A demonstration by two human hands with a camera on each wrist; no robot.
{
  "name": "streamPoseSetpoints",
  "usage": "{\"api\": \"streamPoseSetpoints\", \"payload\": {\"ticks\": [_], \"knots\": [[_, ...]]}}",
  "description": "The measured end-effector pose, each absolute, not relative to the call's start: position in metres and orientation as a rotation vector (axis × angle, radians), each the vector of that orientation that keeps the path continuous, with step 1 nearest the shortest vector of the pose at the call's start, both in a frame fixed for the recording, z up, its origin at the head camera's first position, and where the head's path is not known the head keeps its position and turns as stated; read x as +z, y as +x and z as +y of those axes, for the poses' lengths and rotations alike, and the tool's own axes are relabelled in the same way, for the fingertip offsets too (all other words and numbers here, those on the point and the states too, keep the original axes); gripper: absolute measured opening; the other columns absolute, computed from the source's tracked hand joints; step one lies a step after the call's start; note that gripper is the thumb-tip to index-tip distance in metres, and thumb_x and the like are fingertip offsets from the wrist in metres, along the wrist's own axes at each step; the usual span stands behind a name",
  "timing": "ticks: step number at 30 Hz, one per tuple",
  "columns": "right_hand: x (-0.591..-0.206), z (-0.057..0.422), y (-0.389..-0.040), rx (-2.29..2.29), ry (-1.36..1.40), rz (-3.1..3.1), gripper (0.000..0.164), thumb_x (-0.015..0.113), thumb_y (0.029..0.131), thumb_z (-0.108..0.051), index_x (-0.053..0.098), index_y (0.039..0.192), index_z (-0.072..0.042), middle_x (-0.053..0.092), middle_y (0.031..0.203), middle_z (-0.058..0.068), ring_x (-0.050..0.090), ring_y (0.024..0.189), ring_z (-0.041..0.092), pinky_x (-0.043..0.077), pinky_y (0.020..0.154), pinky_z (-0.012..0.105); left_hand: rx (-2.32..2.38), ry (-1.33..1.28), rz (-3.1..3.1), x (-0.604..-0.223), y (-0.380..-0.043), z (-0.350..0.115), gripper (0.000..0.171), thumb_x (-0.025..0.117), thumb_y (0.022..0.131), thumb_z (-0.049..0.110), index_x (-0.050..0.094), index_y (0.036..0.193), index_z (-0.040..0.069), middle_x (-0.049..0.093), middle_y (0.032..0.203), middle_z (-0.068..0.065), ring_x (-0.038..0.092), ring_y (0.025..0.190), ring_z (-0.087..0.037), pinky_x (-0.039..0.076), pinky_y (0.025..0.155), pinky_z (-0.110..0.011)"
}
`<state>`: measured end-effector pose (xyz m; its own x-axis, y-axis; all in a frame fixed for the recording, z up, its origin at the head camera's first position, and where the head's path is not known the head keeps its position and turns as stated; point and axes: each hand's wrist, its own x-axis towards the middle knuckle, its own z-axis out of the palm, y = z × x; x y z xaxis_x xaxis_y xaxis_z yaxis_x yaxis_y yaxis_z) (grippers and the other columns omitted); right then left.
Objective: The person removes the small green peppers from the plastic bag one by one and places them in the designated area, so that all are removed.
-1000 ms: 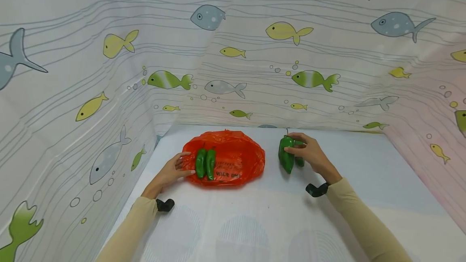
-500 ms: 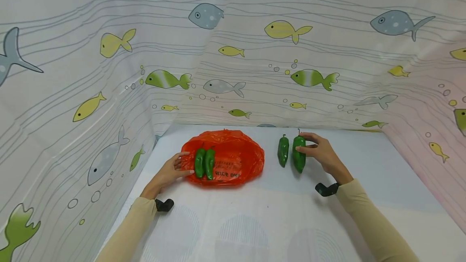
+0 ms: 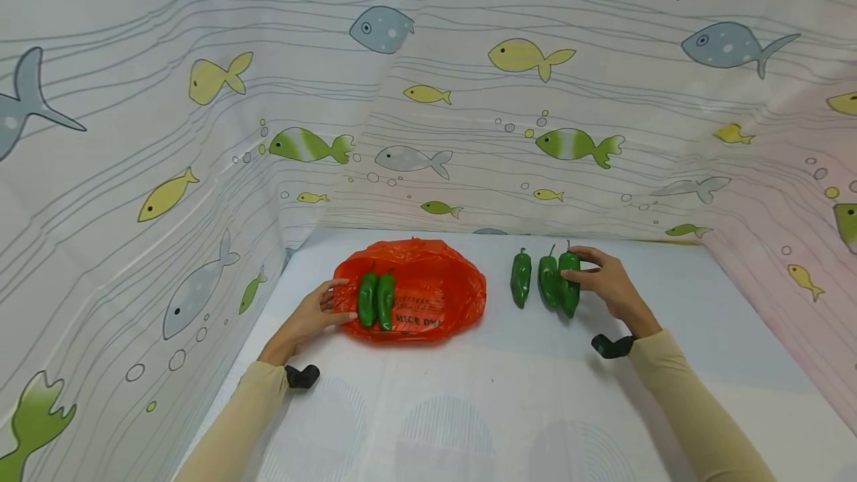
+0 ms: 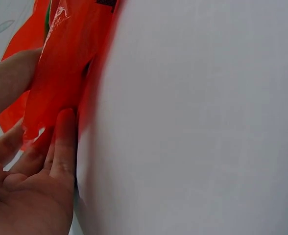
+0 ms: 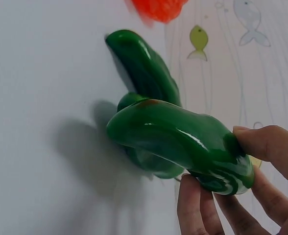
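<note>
My left hand (image 3: 311,322) holds the left rim of a red plastic bag (image 3: 462,303). In the left wrist view its thumb and fingers (image 4: 63,142) lie on opposite sides of the thin plastic. Two green peppers, one left (image 3: 367,300) and one right (image 3: 386,303), lie side by side in the bag. My right hand (image 3: 605,285) pinches another green pepper (image 3: 569,296) near its stem end, thumb on one side and fingertips on the other. This pepper partly overlaps a second pepper (image 3: 548,281) on the table. Further left lies a third pepper (image 3: 521,279).
The white table (image 3: 462,393) has faint printed circles near the front. A fish-patterned sheet (image 3: 495,110) rises behind it and along both sides. Black wrist mounts, left (image 3: 303,376) and right (image 3: 612,346), sit under the wrists.
My right hand has carried its pepper to the right, past the left and middle peppers, uncovering both. The left hand and the bag stay in place.
</note>
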<state>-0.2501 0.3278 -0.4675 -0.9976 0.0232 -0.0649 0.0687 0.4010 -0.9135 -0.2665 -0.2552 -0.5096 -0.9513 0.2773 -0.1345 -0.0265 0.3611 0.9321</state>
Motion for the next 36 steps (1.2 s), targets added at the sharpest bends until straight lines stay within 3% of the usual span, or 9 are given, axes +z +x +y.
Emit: {"api": "streamPoseSetpoints", "payload": {"ticks": [12, 24, 32, 36], "knots": [[-0.479, 0.340, -0.256, -1.655, 0.150, 2.608, 0.072, 0.077, 0.094, -0.023, 0.043, 0.155, -0.005, 0.037, 0.158, 0.026, 0.050, 0.127, 0.042, 0.056, 0.082, 0.025, 1.616, 0.215, 2.354, -0.511, -0.267, -0.256, 0.081, 0.083, 0.089, 0.014, 0.037, 0.155, 0.009, 0.037, 0.156, -0.030, 0.034, 0.144, -0.049, 0.030, 0.117, -0.060], [-0.487, 0.345, -0.262, -1.590, 0.192, 2.643, 0.072, 0.077, 0.094, -0.025, 0.044, 0.154, -0.005, 0.038, 0.157, 0.027, 0.054, 0.124, 0.036, 0.055, 0.083, 0.027, 1.635, 0.223, 2.338, -0.510, -0.267, -0.256, 0.081, 0.083, 0.088, 0.013, 0.038, 0.155, 0.008, 0.036, 0.156, -0.029, 0.031, 0.145, -0.050, 0.030, 0.117, -0.060], [-0.494, 0.345, -0.267, -1.567, 0.222, 2.639, 0.073, 0.077, 0.095, -0.027, 0.043, 0.156, -0.006, 0.037, 0.158, 0.027, 0.051, 0.131, 0.040, 0.051, 0.096, 0.039, 1.617, 0.199, 2.342, -0.508, -0.266, -0.254, 0.081, 0.082, 0.089, 0.013, 0.037, 0.156, 0.010, 0.033, 0.158, -0.029, 0.028, 0.147, -0.050, 0.026, 0.119, -0.061], [-0.496, 0.345, -0.268, -1.606, 0.233, 2.611, 0.072, 0.076, 0.096, -0.024, 0.042, 0.156, -0.005, 0.036, 0.158, 0.028, 0.056, 0.125, 0.038, 0.057, 0.090, 0.034, 1.613, 0.199, 2.348, -0.508, -0.266, -0.255, 0.081, 0.083, 0.089, 0.014, 0.037, 0.155, 0.010, 0.033, 0.158, -0.028, 0.027, 0.148, -0.050, 0.025, 0.119, -0.061]]}}
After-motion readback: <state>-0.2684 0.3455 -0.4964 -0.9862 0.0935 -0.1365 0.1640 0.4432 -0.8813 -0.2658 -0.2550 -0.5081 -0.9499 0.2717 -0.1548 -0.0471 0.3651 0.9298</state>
